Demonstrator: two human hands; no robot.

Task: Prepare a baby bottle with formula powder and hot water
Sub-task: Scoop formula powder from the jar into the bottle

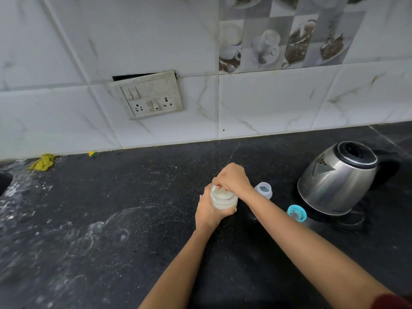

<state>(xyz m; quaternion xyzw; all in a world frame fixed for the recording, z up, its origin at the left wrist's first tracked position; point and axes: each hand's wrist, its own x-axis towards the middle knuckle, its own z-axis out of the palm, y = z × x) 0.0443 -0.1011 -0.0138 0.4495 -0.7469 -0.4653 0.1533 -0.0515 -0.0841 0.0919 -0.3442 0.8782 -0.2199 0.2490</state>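
A clear jar of pale formula powder stands on the black counter in the middle of the view. My left hand grips the jar around its side. My right hand is over the jar's open mouth with its fingers curled down into it; what they hold is hidden. Just right of the jar stands the open baby bottle, clear with a white rim. Its blue ring with the teat lies on the counter nearer me. A steel electric kettle with a black lid stands at the right.
A tiled wall runs along the back of the counter, with a switch and socket plate. A yellow cloth lies at the back left. White smears and wet patches mark the counter's left part, and a dark sink edge shows at far left.
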